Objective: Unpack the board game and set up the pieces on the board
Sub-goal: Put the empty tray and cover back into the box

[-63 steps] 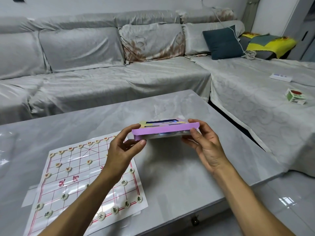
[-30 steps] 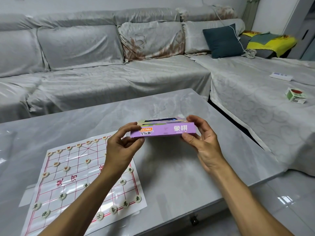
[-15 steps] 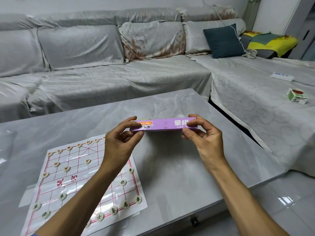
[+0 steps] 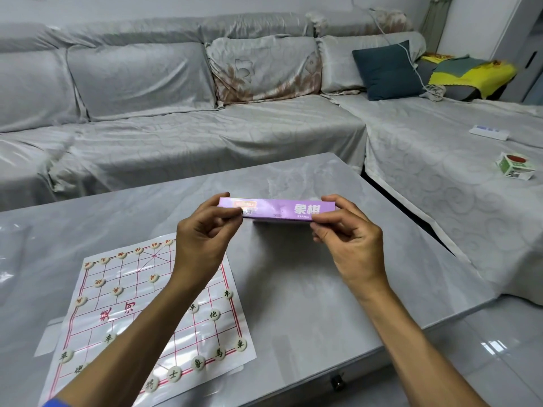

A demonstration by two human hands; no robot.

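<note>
A flat purple game box [image 4: 277, 210] with white characters on its side hangs above the grey table [image 4: 308, 289], its narrow side turned towards me. My left hand [image 4: 202, 239] pinches its left end and my right hand [image 4: 349, 239] pinches its right end. On the table's left lies the paper chess board [image 4: 129, 306] with red lines. Several round cream pieces [image 4: 174, 373] stand on it along its near and far rows; my left forearm hides part of it.
A grey covered corner sofa [image 4: 205, 127] runs behind and to the right of the table. On its right part lie a small green and white carton [image 4: 514, 165], a white remote [image 4: 489, 132] and a dark cushion [image 4: 385, 70]. The table's front edge is near me.
The box has been lifted a little and tilted, so its top face no longer shows and its long narrow side faces me. Both hands stayed on its ends.
</note>
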